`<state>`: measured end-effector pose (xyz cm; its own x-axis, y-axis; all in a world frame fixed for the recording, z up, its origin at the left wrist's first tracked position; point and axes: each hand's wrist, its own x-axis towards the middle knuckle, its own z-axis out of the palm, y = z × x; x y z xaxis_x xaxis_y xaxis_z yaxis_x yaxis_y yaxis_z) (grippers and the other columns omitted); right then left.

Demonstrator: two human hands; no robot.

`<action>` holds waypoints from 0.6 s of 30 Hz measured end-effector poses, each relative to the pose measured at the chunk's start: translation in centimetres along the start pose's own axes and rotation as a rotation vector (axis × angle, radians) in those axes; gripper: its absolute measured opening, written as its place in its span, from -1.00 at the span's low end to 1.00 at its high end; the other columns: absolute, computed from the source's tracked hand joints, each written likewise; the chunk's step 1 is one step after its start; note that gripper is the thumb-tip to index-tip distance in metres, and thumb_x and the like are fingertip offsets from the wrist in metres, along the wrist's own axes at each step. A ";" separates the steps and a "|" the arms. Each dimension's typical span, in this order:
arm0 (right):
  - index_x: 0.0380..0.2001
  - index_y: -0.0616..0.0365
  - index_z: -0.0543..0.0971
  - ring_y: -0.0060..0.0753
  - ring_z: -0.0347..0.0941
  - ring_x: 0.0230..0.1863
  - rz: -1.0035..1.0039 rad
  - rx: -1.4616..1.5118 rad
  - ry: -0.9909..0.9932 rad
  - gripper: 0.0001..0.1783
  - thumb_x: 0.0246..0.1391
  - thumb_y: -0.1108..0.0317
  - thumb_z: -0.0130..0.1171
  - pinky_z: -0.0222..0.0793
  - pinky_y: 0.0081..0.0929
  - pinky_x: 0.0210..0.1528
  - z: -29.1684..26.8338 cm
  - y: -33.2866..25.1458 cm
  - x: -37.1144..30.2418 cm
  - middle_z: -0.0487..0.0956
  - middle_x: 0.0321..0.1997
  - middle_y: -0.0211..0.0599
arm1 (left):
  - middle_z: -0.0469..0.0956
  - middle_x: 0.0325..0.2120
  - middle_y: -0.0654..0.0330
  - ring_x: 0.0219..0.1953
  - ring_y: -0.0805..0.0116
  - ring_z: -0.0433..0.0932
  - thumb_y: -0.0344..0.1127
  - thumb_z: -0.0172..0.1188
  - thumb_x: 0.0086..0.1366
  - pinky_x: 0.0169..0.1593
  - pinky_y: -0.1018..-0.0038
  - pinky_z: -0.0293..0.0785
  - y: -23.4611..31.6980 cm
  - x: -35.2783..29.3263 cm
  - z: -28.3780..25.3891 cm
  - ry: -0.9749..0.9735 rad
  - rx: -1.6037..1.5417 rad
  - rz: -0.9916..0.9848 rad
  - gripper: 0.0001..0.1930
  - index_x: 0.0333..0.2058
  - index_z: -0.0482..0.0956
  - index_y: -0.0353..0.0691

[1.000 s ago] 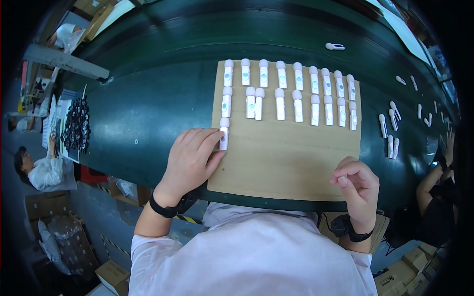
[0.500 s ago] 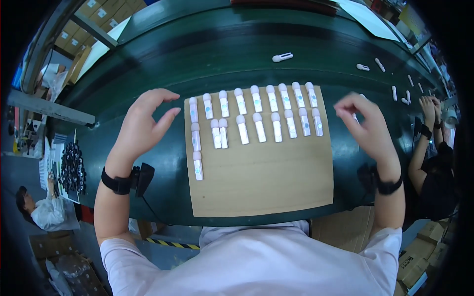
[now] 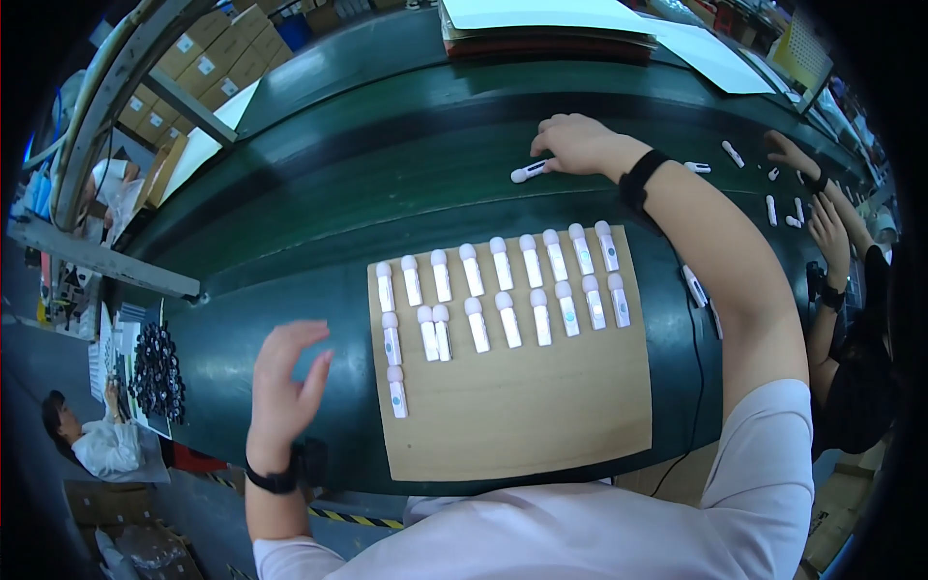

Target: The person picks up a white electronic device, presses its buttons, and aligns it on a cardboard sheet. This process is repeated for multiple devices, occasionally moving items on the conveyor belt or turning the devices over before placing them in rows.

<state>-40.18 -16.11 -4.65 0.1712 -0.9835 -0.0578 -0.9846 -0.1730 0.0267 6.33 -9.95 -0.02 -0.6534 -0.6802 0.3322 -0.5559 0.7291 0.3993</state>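
Small white wand-shaped devices with rounded pale heads lie in two rows on a brown cardboard sheet (image 3: 522, 416). One more device (image 3: 398, 394) lies below them at the left edge. My left hand (image 3: 288, 382) hovers left of the sheet, empty, thumb and fingers apart. Beyond the sheet, my right arm stretches to the far part of the dark green work surface. There my right hand (image 3: 580, 145) is at the right end of a loose device (image 3: 528, 173), fingers curved and apart above it. The thumb side seems to touch that end.
Other loose devices (image 3: 732, 153) lie to the far right, near another person's hands (image 3: 829, 227). Two more (image 3: 694, 286) sit partly under my right forearm. Dark parts (image 3: 158, 372) are heaped at left, beside a seated person (image 3: 101, 435). A metal frame (image 3: 106, 256) borders the left side.
My right hand has gone from the sheet's right side out to the loose device at the far side. My left hand stays left of the sheet, now lower. The view has tilted up.
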 end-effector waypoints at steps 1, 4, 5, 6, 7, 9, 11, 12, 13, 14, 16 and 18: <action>-0.18 0.06 0.65 -0.17 0.46 0.01 -0.004 -0.005 -0.032 -0.73 0.03 0.24 0.31 0.38 -0.25 0.08 0.5 -0.1 0.8 0.58 -0.15 -0.26 | 0.61 -0.18 0.02 -0.11 0.11 0.58 -0.55 0.21 0.13 0.01 0.33 0.46 0.1 -0.8 0.0 0.001 0.001 0.003 -0.79 -0.21 0.57 -0.34; -0.18 0.05 0.64 -0.17 0.47 -0.02 0.002 -0.021 -0.081 -0.73 0.03 0.24 0.31 0.39 -0.24 0.04 1.4 -0.1 1.9 0.59 -0.17 -0.26 | 0.62 -0.20 0.01 -0.14 0.03 0.58 -0.55 0.23 0.10 -0.03 0.29 0.47 0.7 -2.9 0.2 0.097 -0.054 -0.069 -0.79 -0.24 0.57 -0.32; -0.20 0.06 0.64 -0.17 0.49 -0.05 0.004 -0.031 -0.099 -0.74 0.03 0.23 0.31 0.41 -0.23 0.01 1.3 -0.3 2.2 0.60 -0.19 -0.26 | 0.62 -0.20 0.01 -0.14 0.03 0.58 -0.55 0.23 0.10 -0.03 0.29 0.47 0.8 -3.5 0.4 0.105 -0.054 -0.069 -0.79 -0.24 0.57 -0.32; -0.22 0.07 0.64 -0.17 0.51 -0.08 0.008 -0.042 -0.117 -0.75 0.04 0.23 0.31 0.42 -0.22 -0.02 1.0 -0.4 2.4 0.61 -0.21 -0.26 | 0.62 -0.21 0.00 -0.14 0.03 0.58 -0.55 0.23 0.09 -0.03 0.29 0.47 1.0 -4.0 0.7 0.123 -0.094 -0.094 -0.80 -0.25 0.57 -0.33; -0.22 0.07 0.64 -0.17 0.51 -0.08 0.012 -0.051 -0.113 -0.75 0.04 0.23 0.31 0.42 -0.22 -0.02 0.7 -0.2 2.1 0.61 -0.21 -0.26 | 0.62 -0.21 0.00 -0.15 0.04 0.59 -0.55 0.23 0.09 -0.03 0.29 0.47 1.3 -4.3 1.1 0.142 -0.137 -0.116 -0.80 -0.25 0.57 -0.33; -0.24 0.07 0.62 -0.14 0.54 -0.15 0.116 0.066 -0.066 -0.76 0.05 0.23 0.31 0.44 -0.24 -0.11 -1.3 -1.4 0.6 0.63 -0.28 -0.24 | 0.62 -0.22 -0.01 -0.15 0.05 0.59 -0.55 0.23 0.08 -0.04 0.30 0.47 1.7 -5.1 1.6 0.176 -0.177 -0.141 -0.80 -0.26 0.57 -0.34; -0.25 0.08 0.62 -0.12 0.56 -0.18 0.180 0.111 -0.032 -0.77 0.05 0.22 0.30 0.45 -0.25 -0.15 -3.3 -2.2 -2.0 0.64 -0.31 -0.22 | 0.63 -0.23 -0.01 -0.17 0.06 0.59 -0.54 0.24 0.08 -0.05 0.30 0.47 2.5 -5.4 1.9 0.184 -0.251 -0.133 -0.82 -0.28 0.58 -0.35; -0.29 0.09 0.60 -0.17 0.56 -0.26 0.166 0.206 0.038 -0.78 0.02 0.26 0.33 0.44 -0.27 -0.21 -3.9 -2.4 -3.6 0.62 -0.35 -0.25 | 0.63 -0.23 -0.01 -0.17 0.06 0.59 -0.53 0.25 0.08 -0.05 0.31 0.48 2.8 -5.4 2.1 0.187 -0.289 -0.129 -0.83 -0.29 0.59 -0.35; -0.32 0.10 0.59 -0.23 0.55 -0.34 0.152 0.304 0.107 -0.79 -0.02 0.30 0.35 0.43 -0.30 -0.27 -4.5 -2.9 -5.3 0.61 -0.39 -0.28 | 0.63 -0.23 -0.01 -0.17 0.06 0.59 -0.53 0.25 0.08 -0.05 0.31 0.48 3.2 -5.4 2.3 0.194 -0.296 -0.120 -0.83 -0.29 0.59 -0.35; -0.32 0.12 0.59 -0.27 0.53 -0.36 0.189 0.384 0.107 -0.79 -0.03 0.33 0.36 0.42 -0.35 -0.27 -5.6 -4.0 -7.3 0.60 -0.39 -0.28 | 0.63 -0.23 -0.01 -0.18 0.07 0.59 -0.52 0.25 0.08 -0.06 0.31 0.48 3.6 -5.4 2.5 0.202 -0.335 -0.110 -0.83 -0.30 0.59 -0.35; -0.32 0.16 0.58 -0.34 0.51 -0.38 0.173 0.620 0.147 -0.81 -0.03 0.41 0.34 0.41 -0.42 -0.28 -6.1 -6.7 -10.6 0.58 -0.39 -0.28 | 0.64 -0.24 0.00 -0.19 0.08 0.60 -0.50 0.26 0.09 -0.07 0.31 0.48 4.1 -5.9 2.7 0.221 -0.392 -0.113 -0.84 -0.31 0.60 -0.35; -0.34 0.19 0.56 -0.35 0.49 -0.39 0.121 0.787 0.251 -0.83 -0.04 0.47 0.30 0.40 -0.46 -0.28 -5.6 -9.0 -15.2 0.57 -0.40 -0.29 | 0.64 -0.24 0.00 -0.20 0.08 0.60 -0.49 0.27 0.09 -0.07 0.31 0.49 4.8 -5.9 3.1 0.212 -0.428 -0.082 -0.84 -0.31 0.60 -0.35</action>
<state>-33.72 0.07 1.60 -0.0266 -0.9915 0.1271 -0.7182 -0.0695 -0.6924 5.94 -2.19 -2.77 -0.4720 -0.7672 0.4342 -0.3107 0.6057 0.7325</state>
